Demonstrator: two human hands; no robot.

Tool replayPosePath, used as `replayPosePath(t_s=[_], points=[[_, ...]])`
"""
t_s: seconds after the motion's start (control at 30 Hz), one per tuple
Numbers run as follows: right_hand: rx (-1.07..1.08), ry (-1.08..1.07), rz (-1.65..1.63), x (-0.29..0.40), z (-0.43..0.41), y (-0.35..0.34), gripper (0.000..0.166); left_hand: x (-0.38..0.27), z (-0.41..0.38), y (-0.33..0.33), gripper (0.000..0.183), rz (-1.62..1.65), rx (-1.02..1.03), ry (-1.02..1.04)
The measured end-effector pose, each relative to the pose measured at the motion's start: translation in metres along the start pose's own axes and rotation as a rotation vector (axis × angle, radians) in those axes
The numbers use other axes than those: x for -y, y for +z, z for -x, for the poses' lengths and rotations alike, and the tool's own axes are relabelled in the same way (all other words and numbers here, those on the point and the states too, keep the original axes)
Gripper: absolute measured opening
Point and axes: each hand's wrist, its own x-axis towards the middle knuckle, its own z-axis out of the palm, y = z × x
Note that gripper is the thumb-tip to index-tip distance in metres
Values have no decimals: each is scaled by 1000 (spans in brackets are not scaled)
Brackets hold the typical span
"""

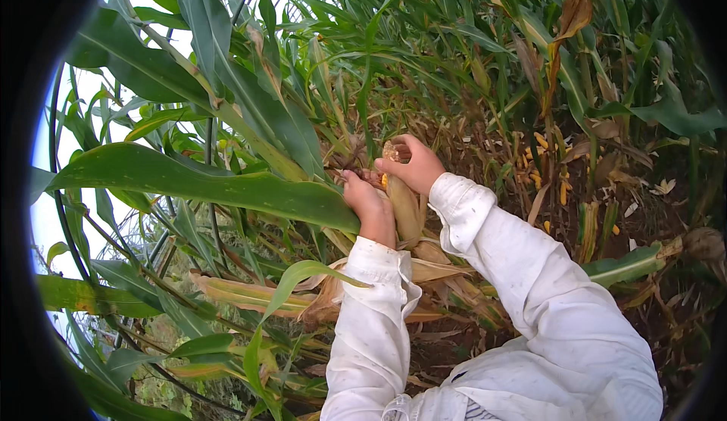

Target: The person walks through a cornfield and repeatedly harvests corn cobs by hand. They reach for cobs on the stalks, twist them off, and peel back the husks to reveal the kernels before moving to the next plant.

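Note:
An ear of corn (404, 211) stands upright on its stalk in front of me, its pale dry husk still around the lower part. At its top the tip of the cob (391, 150) shows, with a few yellow kernels (384, 181) below it. My right hand (417, 165) has its thumb and fingers around the bared tip. On the ear's left side is my left hand (369, 202), the thumb raised by brown silk and pulled-back husk; its fingers are partly hidden, so I cannot tell how firmly it grips.
Broad green corn leaves (216, 185) reach in from the left, one touching near my left wrist. Thin dark curved rods (59, 194) stand at the far left. Several yellow husked ears (535, 178) lie on the ground at right among stalks. Dry leaves (255, 296) hang below my hands.

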Motion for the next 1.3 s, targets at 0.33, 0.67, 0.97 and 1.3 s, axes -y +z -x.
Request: replayPosePath(t_s=[0.33, 0.67, 0.97, 1.3], points=[[-908, 1142, -998, -233, 83, -102, 36, -28, -6, -24, 23, -278, 164, 11], [-942, 540, -595, -167, 118, -214, 23, -42, 90, 51, 57, -785, 934, 986], [-345, 18, -809, -33, 150, -228, 16, 137, 179, -23, 57, -1242, 1355, 433], [-349, 969, -119, -111, 229, -296, 74, 147, 181, -57, 39, -1345, 2018, 476]])
